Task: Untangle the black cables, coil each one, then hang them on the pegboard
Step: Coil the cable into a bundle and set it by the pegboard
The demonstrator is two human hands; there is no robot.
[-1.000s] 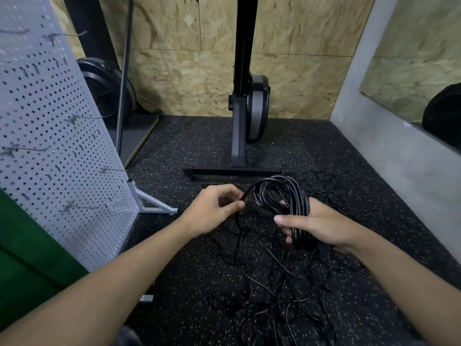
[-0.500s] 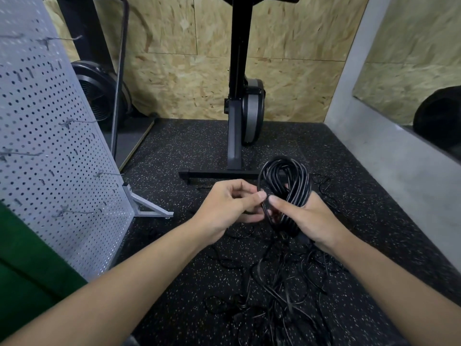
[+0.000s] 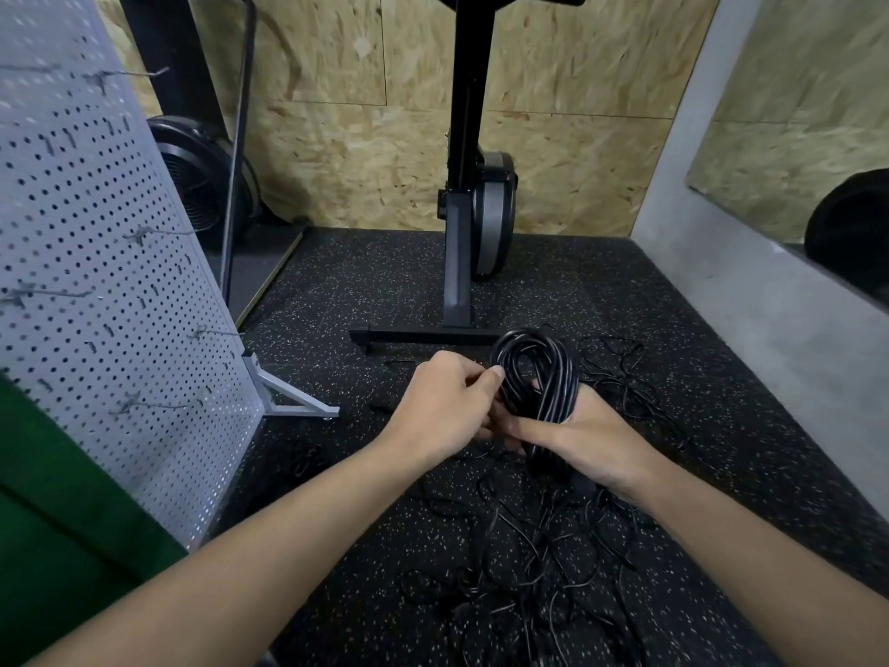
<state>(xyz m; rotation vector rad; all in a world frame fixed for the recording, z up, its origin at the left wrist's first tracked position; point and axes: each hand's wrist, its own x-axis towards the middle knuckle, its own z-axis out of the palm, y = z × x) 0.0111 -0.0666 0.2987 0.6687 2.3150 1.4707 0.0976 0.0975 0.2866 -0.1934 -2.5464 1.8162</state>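
Risk: the coil [image 3: 539,377] may spring loose, or drag the tangled cables [image 3: 529,570] upward if its tail is snagged in them, because only the right hand [image 3: 587,435] clamps the loops' lower end while the left hand [image 3: 447,406] pinches the coil's left side. The coil is glossy black, wound in narrow oval loops, and held upright above the floor [image 3: 336,474], well apart from the pegboard [image 3: 96,281].

the right hand [image 3: 584,433] grips a coiled black cable [image 3: 539,377] upright, while the left hand [image 3: 445,406] pinches it at the side. loose tangled cables [image 3: 524,565] lie on the speckled floor [image 3: 336,300]; a pegboard [image 3: 110,291] stands at left.
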